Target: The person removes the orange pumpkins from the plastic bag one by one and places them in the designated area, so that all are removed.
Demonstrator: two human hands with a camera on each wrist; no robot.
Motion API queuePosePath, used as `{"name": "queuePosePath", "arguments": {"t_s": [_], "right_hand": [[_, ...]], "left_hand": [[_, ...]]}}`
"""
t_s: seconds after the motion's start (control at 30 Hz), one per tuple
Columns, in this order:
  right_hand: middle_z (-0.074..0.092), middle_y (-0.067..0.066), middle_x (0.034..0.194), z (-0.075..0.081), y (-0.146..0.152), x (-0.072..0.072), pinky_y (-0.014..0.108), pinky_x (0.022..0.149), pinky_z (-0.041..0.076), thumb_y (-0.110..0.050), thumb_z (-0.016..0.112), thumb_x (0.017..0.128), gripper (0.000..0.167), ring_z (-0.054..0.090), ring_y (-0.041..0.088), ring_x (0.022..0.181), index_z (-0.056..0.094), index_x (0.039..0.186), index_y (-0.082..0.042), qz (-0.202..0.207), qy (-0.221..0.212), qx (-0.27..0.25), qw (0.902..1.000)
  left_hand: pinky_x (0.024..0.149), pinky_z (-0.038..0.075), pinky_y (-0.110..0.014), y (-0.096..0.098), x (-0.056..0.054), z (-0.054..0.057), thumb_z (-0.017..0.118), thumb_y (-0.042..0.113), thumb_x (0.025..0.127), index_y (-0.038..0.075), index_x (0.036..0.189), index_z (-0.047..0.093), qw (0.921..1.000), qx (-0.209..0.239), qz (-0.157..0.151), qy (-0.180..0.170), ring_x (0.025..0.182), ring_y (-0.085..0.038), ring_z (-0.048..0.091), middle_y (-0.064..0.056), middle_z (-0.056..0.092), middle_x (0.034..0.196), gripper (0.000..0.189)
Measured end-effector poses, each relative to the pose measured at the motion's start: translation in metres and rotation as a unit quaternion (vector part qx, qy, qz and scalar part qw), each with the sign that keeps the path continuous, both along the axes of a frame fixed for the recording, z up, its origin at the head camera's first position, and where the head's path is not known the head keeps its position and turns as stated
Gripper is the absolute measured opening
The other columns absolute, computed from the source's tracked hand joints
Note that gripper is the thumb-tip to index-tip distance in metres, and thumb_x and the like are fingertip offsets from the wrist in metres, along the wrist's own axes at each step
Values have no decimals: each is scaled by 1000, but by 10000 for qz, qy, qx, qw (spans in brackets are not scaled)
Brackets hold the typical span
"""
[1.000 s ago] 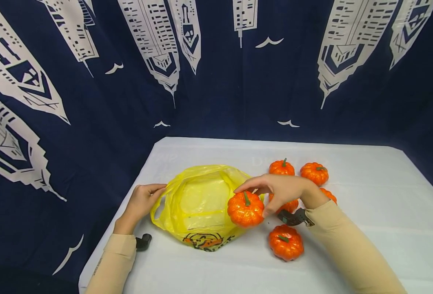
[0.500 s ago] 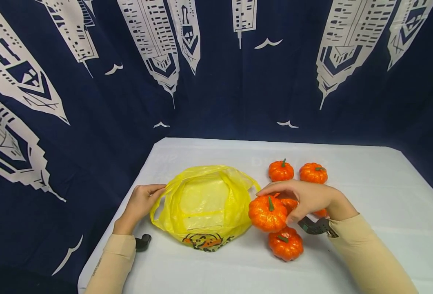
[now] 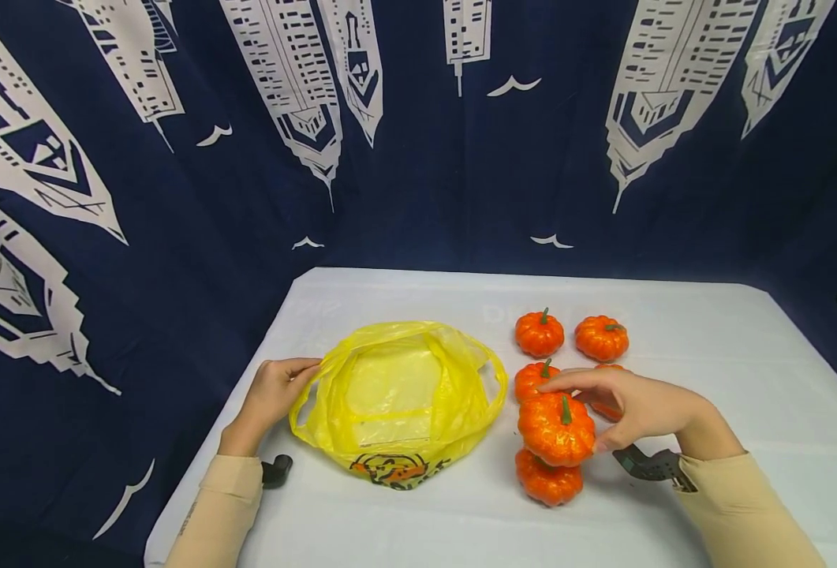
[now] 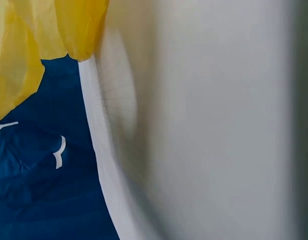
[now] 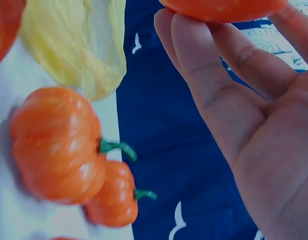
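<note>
A yellow plastic bag (image 3: 393,386) stands with its mouth spread on the white table, and the inside I can see holds nothing. My left hand (image 3: 270,394) pinches the bag's left edge beside its handle loop. To the right of the bag, my right hand (image 3: 645,406) grips a shiny orange toy pumpkin (image 3: 556,430) with a green stem, thumb and fingers on its side. That pumpkin partly covers another pumpkin (image 3: 549,483) in front. In the right wrist view, the fingertips touch the underside of the held pumpkin (image 5: 223,7).
Two pumpkins lie at the back, one left (image 3: 539,334) and one right (image 3: 602,338). Nearer are a pumpkin (image 3: 530,382) by the fingertips and one mostly behind the hand (image 3: 608,409). A dark blue cloth (image 3: 425,189) with white buildings hangs behind the table (image 3: 759,379).
The right hand has carried the pumpkin rightward, from the bag's right rim to above the front pumpkin. The left hand keeps its place on the bag.
</note>
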State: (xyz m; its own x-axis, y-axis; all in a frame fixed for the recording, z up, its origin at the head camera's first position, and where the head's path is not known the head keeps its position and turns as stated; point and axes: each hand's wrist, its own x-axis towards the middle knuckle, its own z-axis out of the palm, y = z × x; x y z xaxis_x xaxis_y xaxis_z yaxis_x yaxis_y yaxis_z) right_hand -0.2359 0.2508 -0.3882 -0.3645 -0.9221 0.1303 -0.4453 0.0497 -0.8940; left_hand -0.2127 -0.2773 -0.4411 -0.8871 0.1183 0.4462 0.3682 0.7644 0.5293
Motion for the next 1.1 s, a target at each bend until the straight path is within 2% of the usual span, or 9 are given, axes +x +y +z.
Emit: {"name": "queuePosePath", "arguments": {"t_s": [0.07,0.17,0.33,0.47,0.73,0.83,0.97,1.1], "right_hand": [[52,3,147,-3,5,3,21,110,45,8,72,79,73,54,10,130,43,146,1,-12,7,-9,10000],[54,1,144,-9,15,9,21,107,47,5,73,78,74,56,9,127,45,146,-2,-267,210,167,9993],[54,2,147,-22,37,18,18,107,43,3,72,77,74,52,5,129,46,146,-3,-666,290,423,9965],[56,4,146,-33,53,23,19,104,45,4,69,77,74,54,7,128,43,146,2,-708,117,356,9968],[54,-1,148,-51,75,27,19,97,48,4,66,75,76,51,4,129,43,147,0,-953,-93,322,9949],[54,-2,147,-55,78,29,19,95,48,4,65,77,74,50,4,129,43,147,-1,-976,-212,372,9943],[56,-6,146,-58,81,32,17,95,46,3,66,79,71,50,0,128,44,147,-2,-1210,-525,500,9900],[56,-8,145,-62,85,33,16,94,45,2,67,79,71,49,-3,129,45,147,-3,-1399,-540,569,9871]], "left_hand": [[81,62,-44,0,0,0,72,6,91,0,106,78,10000,6,14,23,94,-31,75,-15,78,100,17],[80,62,-44,-1,0,0,73,5,90,0,105,78,10000,23,16,61,93,-31,76,-16,78,100,17],[79,62,-44,-2,0,-1,73,5,90,-1,105,78,9999,0,15,103,93,-31,76,-16,77,100,17],[79,62,-44,-2,0,-1,73,5,90,-1,105,78,9999,6,38,107,93,-31,76,-16,77,100,17],[79,62,-45,-2,1,1,72,4,90,-2,105,78,9999,30,47,88,94,-32,75,-17,77,100,16],[79,62,-45,-3,2,0,73,4,90,-2,105,78,9999,28,49,91,93,-32,75,-17,77,100,16],[78,63,-45,-3,2,-1,73,3,89,-2,104,78,9998,4,18,174,92,-32,76,-17,77,99,16],[79,63,-44,-3,1,0,73,3,90,-2,104,78,9999,16,3,151,92,-32,76,-16,77,99,16]]}}
